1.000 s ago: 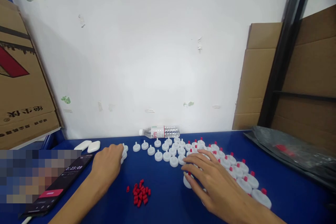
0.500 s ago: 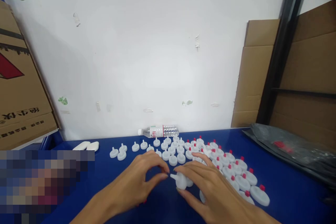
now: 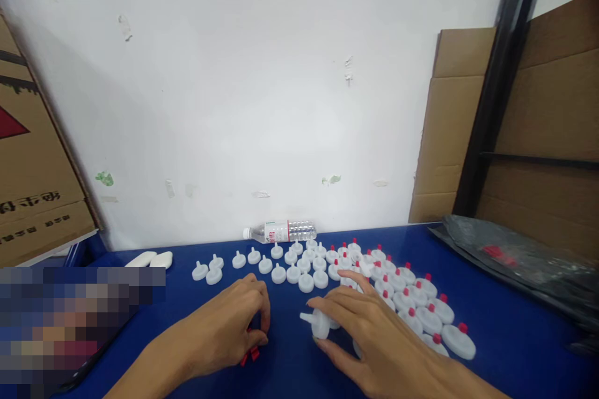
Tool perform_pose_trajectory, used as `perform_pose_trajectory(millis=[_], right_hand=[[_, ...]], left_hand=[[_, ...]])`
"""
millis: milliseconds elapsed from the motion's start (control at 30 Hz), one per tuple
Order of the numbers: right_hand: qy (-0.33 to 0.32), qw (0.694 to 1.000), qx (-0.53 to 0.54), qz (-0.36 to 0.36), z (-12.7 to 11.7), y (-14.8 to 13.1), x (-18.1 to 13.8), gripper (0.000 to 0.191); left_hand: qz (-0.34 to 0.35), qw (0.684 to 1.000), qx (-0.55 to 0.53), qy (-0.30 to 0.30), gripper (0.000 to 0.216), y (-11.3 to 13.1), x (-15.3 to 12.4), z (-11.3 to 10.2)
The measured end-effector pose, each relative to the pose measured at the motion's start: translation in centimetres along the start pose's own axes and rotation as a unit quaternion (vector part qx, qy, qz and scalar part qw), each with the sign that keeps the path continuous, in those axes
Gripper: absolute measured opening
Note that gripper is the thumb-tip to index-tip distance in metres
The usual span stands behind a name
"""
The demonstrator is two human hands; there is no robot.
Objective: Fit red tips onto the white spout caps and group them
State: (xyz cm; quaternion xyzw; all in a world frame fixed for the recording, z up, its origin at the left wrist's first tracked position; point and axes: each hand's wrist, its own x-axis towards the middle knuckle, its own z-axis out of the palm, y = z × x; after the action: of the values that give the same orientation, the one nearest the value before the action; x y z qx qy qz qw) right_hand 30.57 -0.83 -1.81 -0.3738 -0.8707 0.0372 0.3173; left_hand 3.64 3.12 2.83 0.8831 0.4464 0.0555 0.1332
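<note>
My right hand (image 3: pixel 369 330) holds a white plastic nozzle cap (image 3: pixel 320 324) between thumb and fingers, its thin spout pointing left. The spout carries no red tip. My left hand (image 3: pixel 229 321) is low over the table, fingers curled down and thumb close to them, around small red caps (image 3: pixel 254 354). Some red shows between thumb and fingers; the fingertips are partly hidden. Behind my hands stand several white nozzle caps (image 3: pixel 293 273) with bare spouts. To the right, beside and beyond my right hand, are several white nozzle caps with red tips (image 3: pixel 430 318).
A clear plastic bottle (image 3: pixel 281 232) lies along the wall at the back of the blue table (image 3: pixel 178 299). Two white rounded pieces (image 3: pixel 161 260) lie at the left. A dark plastic bag (image 3: pixel 515 262) is at the right edge. Cardboard boxes (image 3: pixel 42 137) stand at both sides.
My left hand has moved left and down, away from the spout, to the small red caps. My right hand keeps hold of the white nozzle cap in nearly the same place.
</note>
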Motion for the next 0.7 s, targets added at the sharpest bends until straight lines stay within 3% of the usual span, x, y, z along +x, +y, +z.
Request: perform_pose_trajectory(millis=[333,500,700], right_hand=[[-0.011,1.0,-0.001,0.005,0.1,-0.1,-0.1,0.042],[-0.007,1.0,-0.013,0.011,0.1,0.0,-0.2,0.047],[-0.005,1.0,-0.025,0.01,0.2,0.0,-0.3,0.047]], left_hand=[[0.096,0.984,-0.053,0.137,0.013,0.4,1.4,1.8],[0.182,0.968,-0.04,0.168,0.013,0.9,1.8,2.5],[0.236,0.951,-0.03,0.196,0.014,0.7,1.9,3.0]])
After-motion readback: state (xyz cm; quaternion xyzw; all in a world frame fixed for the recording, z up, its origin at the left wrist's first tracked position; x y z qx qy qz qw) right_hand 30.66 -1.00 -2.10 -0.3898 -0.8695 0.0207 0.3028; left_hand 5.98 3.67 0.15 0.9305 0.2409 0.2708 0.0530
